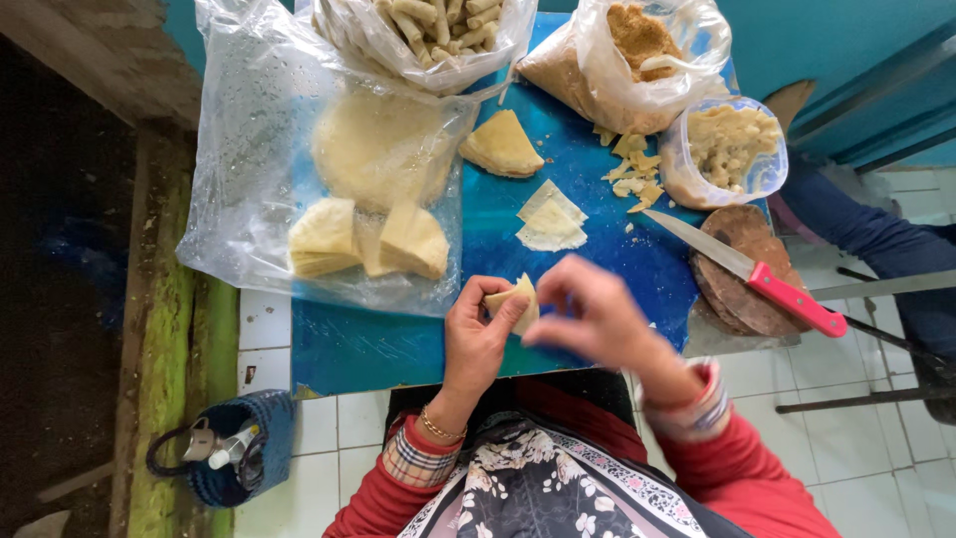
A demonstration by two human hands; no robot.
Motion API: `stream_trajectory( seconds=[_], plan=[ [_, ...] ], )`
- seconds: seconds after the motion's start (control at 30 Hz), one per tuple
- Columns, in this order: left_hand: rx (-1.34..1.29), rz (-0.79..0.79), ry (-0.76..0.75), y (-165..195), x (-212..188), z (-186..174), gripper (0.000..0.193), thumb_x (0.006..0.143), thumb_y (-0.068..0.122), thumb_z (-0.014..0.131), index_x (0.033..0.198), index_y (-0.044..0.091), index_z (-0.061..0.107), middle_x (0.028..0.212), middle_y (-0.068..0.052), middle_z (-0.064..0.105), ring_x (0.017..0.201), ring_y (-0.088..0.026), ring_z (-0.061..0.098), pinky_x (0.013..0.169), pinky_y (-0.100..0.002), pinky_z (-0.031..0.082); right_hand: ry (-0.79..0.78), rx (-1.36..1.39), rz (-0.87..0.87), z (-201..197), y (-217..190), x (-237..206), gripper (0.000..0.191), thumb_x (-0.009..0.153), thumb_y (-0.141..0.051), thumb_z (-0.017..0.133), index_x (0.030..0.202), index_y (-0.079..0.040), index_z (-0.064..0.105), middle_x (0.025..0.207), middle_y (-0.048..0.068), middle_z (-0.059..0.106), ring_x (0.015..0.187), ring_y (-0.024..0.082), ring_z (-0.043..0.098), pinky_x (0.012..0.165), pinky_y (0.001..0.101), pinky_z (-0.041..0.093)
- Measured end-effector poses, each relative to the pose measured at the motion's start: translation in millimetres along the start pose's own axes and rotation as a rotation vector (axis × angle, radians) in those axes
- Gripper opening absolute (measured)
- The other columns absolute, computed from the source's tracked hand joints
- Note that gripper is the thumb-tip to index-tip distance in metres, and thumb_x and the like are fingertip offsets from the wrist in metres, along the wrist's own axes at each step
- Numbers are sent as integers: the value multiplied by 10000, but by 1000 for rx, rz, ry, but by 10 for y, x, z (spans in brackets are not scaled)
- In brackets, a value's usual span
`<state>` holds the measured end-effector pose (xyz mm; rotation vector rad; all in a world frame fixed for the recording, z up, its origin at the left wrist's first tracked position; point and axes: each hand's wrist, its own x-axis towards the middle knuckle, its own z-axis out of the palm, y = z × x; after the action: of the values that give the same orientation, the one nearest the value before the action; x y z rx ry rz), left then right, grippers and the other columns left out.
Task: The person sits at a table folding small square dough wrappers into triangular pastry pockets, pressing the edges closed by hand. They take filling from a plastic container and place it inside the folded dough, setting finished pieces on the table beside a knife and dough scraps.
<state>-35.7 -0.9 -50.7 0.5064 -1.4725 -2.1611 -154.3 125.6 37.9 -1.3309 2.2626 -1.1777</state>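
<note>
My left hand (pixel 474 344) holds a small pale folded dough wrapper (pixel 517 297) between thumb and fingers above the near edge of the blue table (pixel 398 349). My right hand (pixel 593 314) is just to its right, blurred, its fingertips touching the wrapper's upper corner. Two loose triangular wrappers (pixel 551 221) lie on the blue surface just beyond my hands. A thicker stack of folded wrappers (pixel 502 145) lies farther back.
A clear plastic sheet (pixel 249 130) at left covers round wrappers and cut stacks (pixel 363 239). A bag of rolled pieces (pixel 438 28), a bag of brown filling (pixel 637 60) and a plastic tub of crumbly filling (pixel 732 149) stand at the back. A red-handled knife (pixel 757 279) rests on a round wooden board (pixel 742 304). A blue basket (pixel 229 453) sits on the floor.
</note>
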Motion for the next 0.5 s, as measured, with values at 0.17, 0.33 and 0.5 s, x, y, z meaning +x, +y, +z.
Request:
stream_trajectory(
  seconds=[0.17, 0.33, 0.5],
  plan=[
    [-227, -25, -177, 56, 11, -120, 200, 1052, 164, 621, 1168, 5, 661, 1074, -19, 694, 977, -63, 656, 881, -224, 560, 159, 16, 59, 293, 23, -150, 251, 828, -148, 831, 1002, -36, 689, 899, 38, 676, 734, 96, 641, 614, 250, 520],
    [-153, 39, -225, 110, -5, -102, 221, 985, 64, 693, 1187, -12, 640, 1122, -39, 660, 1033, -102, 653, 913, -272, 567, 141, 238, 27, 234, 232, -220, 143, 973, -61, 715, 1112, -46, 744, 1026, 50, 741, 909, 113, 701, 767, 238, 565],
    [-104, 17, -215, 40, -39, -122, 201, 938, 18, 726, 1115, -4, 634, 1085, -37, 650, 1026, -100, 660, 879, -281, 587, 210, 325, 142, 268, 200, -294, 99, 934, -53, 747, 1024, -30, 713, 965, 61, 711, 852, 109, 671, 721, 239, 541]
  ],
)
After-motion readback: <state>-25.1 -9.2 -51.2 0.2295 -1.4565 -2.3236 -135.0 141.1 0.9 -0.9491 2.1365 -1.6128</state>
